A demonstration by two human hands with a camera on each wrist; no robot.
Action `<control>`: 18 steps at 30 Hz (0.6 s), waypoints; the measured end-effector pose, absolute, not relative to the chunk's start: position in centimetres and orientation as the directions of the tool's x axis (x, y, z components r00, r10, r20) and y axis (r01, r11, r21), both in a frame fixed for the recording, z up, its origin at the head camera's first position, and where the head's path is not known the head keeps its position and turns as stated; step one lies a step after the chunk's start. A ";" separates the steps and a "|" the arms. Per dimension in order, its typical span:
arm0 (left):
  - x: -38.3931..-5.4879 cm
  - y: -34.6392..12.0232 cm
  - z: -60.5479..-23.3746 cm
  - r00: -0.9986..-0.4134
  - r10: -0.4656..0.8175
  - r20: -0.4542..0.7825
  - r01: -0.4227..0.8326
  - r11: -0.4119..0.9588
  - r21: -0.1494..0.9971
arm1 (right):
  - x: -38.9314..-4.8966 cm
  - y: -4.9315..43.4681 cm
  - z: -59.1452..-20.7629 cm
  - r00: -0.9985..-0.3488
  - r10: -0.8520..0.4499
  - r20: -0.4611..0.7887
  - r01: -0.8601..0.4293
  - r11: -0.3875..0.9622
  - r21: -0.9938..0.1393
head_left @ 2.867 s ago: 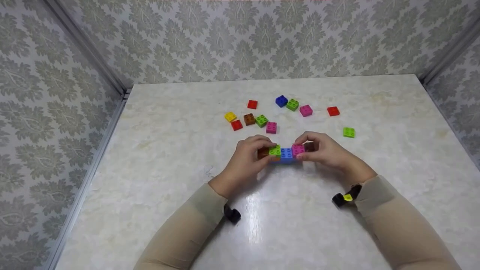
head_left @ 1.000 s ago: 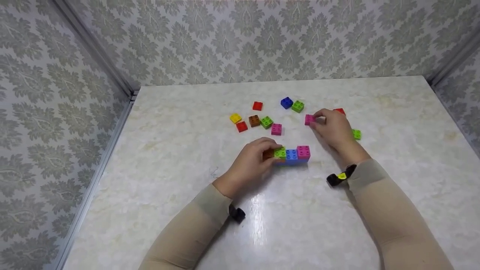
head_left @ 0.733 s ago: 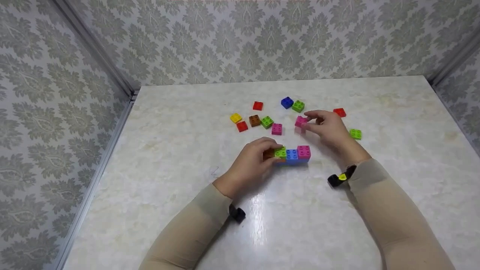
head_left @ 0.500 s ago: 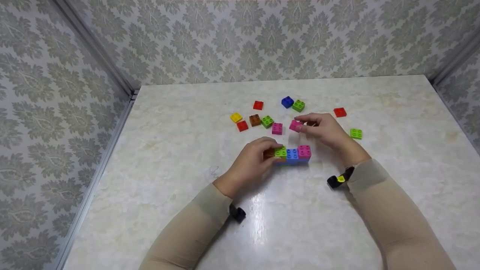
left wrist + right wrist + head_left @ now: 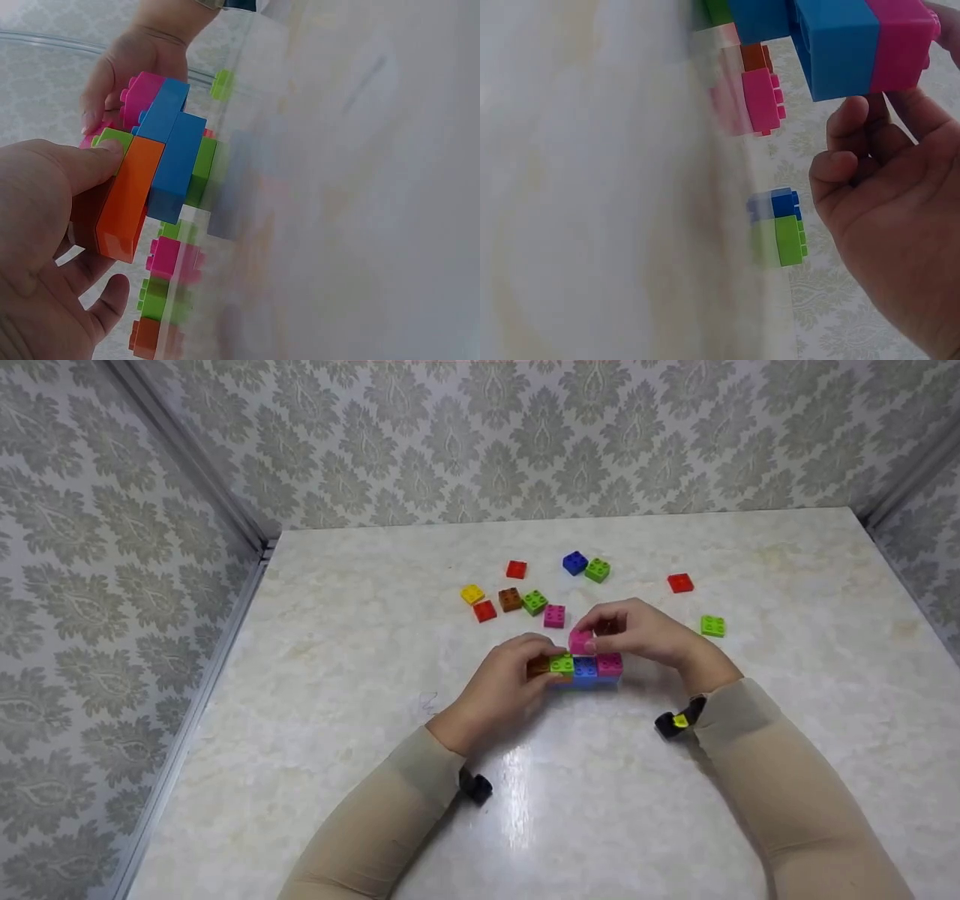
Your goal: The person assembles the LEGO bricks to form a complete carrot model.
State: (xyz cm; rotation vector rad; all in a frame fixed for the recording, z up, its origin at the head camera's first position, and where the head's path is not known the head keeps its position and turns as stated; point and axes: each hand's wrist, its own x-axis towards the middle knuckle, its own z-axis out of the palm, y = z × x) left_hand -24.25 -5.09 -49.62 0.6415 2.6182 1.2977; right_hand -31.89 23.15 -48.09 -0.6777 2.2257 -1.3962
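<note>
Inside the marbled table's far edge, our right hand now brings a pinched pink plastic brick over the multicoloured brick row our left hand grips, apparently for joining.

Beyond the left fingers lie a yellow brick, two reds, a brown, a green and a pink. Past the right fingers, a blue sits beside another green; to their right, a third red and a lime. A patterned wall stands well beyond both.
</note>
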 end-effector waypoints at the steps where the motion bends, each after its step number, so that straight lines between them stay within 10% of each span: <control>1: -24.3 -5.1 -49.6 -0.894 0.443 0.067 0.320 0.528 0.787 | -31.8 23.1 -48.0 -0.783 -0.616 -0.088 -0.183 0.363 -0.914; 18: -24.4 -5.1 -49.7 -0.885 0.454 0.103 0.351 0.506 0.788 | -31.4 22.9 -47.7 -0.697 -0.708 -0.115 -0.255 0.395 -0.883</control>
